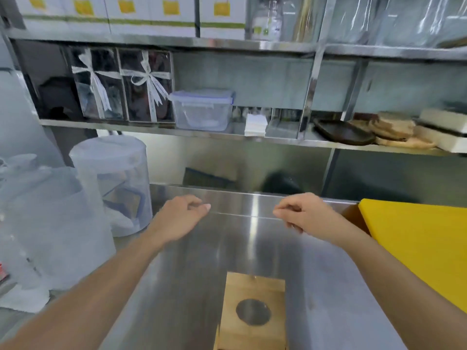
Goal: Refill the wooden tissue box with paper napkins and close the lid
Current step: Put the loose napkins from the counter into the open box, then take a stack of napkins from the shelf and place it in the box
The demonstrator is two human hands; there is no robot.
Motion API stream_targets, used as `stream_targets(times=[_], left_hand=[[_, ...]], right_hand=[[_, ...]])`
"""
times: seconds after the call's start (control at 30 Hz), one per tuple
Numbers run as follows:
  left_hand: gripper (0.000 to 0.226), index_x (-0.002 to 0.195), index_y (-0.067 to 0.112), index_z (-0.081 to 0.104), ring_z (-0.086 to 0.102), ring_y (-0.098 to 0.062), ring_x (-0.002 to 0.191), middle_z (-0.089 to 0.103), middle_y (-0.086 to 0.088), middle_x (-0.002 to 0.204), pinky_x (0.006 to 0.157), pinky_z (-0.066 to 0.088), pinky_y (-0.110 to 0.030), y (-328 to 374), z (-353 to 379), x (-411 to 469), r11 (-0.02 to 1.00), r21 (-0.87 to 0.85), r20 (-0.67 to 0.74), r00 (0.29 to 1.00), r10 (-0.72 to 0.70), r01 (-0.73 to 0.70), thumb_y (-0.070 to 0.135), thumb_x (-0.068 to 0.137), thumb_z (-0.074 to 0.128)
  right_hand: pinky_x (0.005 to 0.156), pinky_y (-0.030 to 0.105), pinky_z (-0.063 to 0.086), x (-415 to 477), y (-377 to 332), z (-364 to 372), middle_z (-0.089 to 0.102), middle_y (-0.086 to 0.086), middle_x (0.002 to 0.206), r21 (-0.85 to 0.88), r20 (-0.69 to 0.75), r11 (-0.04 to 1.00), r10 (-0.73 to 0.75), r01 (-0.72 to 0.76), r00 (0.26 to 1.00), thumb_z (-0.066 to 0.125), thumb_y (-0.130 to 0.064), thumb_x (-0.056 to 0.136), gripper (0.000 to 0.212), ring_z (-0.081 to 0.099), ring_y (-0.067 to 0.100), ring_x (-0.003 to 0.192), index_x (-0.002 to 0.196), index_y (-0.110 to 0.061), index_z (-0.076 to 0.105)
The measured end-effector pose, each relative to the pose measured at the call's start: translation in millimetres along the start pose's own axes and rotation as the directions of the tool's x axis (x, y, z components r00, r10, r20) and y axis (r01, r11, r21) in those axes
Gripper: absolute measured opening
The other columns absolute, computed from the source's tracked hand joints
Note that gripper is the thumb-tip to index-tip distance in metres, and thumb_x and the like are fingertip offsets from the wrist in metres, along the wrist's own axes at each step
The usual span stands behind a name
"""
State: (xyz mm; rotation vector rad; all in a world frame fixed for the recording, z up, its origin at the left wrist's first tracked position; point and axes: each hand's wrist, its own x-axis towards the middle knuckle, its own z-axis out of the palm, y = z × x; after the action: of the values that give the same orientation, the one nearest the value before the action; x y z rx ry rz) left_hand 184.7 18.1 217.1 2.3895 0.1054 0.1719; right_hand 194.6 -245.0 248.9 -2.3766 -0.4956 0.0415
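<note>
The wooden tissue box (pixel 252 286) stands on the steel counter (pixel 197 261) at the bottom centre, its top showing a round hole that looks empty. A small stack of white paper napkins (pixel 255 125) lies on the lower shelf above the counter. My left hand (pixel 183 214) and my right hand (pixel 307 213) hover over the counter's far part, well above and beyond the box. Both hold nothing, with fingers loosely curled. The frame is blurred.
A yellow cutting board (pixel 419 246) lies at the right. Clear plastic containers (pixel 113 183) crowd the left side. The shelf carries ribboned gift boxes (pixel 121 84), a clear lidded tub (pixel 202 109) and dark and wooden plates (pixel 343 132).
</note>
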Motion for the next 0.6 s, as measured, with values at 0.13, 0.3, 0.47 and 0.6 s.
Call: stream_targets(times=[0.13, 0.3, 0.47, 0.6], left_hand=[[0.032, 0.106, 0.012, 0.064, 0.06, -0.022, 0.097, 0.065, -0.004, 0.104, 0.082, 0.041, -0.029, 46.8, -35.9, 57.0, 0.993, -0.021, -0.037, 0.993, 0.114, -0.114, 0.037, 0.088, 0.055], [0.032, 0.103, 0.018, 0.064, 0.056, -0.019, 0.099, 0.062, 0.002, 0.109, 0.084, 0.04, -0.031, 81.6, -61.9, 127.2, 0.985, -0.004, -0.089, 0.981, 0.17, -0.171, 0.044, 0.087, 0.053], [0.036, 0.094, 0.013, 0.063, 0.063, -0.028, 0.096, 0.064, -0.005, 0.104, 0.091, 0.046, -0.041, 102.0, -61.9, 200.0, 0.975, -0.138, -0.088, 0.982, 0.165, -0.177, 0.046, 0.085, 0.053], [0.032, 0.096, 0.02, 0.054, 0.061, -0.026, 0.092, 0.058, -0.005, 0.101, 0.091, 0.045, -0.039, 110.0, -43.5, 246.7, 0.936, -0.329, -0.053, 0.992, 0.114, -0.125, 0.05, 0.087, 0.048]], right_hand=[[0.045, 0.018, 0.042, 50.7, -5.6, -37.7, 0.061, 0.0, 0.065, 0.038, -0.06, 0.999, 0.016, -0.014, 0.998, 0.057, -0.021, 0.09, 0.014, 0.051, 0.01, 0.051, 0.086, -0.013, 0.068], [0.049, 0.018, 0.049, 120.0, -14.9, -79.4, 0.063, 0.003, 0.079, 0.041, -0.142, 0.999, 0.029, -0.024, 0.989, 0.055, -0.021, 0.091, 0.009, 0.059, 0.013, 0.062, 0.09, -0.018, 0.063], [0.066, 0.031, 0.057, 190.8, -4.7, -98.7, 0.064, 0.003, 0.091, 0.149, -0.28, 0.987, 0.105, -0.065, 0.954, 0.054, -0.023, 0.092, 0.021, 0.062, 0.018, 0.076, 0.108, -0.012, 0.062], [0.078, 0.036, 0.057, 234.3, 17.9, -89.0, 0.059, 0.001, 0.12, 0.288, -0.332, 0.951, 0.211, -0.113, 0.919, 0.052, -0.033, 0.092, 0.04, 0.061, 0.019, 0.091, 0.128, -0.015, 0.051]])
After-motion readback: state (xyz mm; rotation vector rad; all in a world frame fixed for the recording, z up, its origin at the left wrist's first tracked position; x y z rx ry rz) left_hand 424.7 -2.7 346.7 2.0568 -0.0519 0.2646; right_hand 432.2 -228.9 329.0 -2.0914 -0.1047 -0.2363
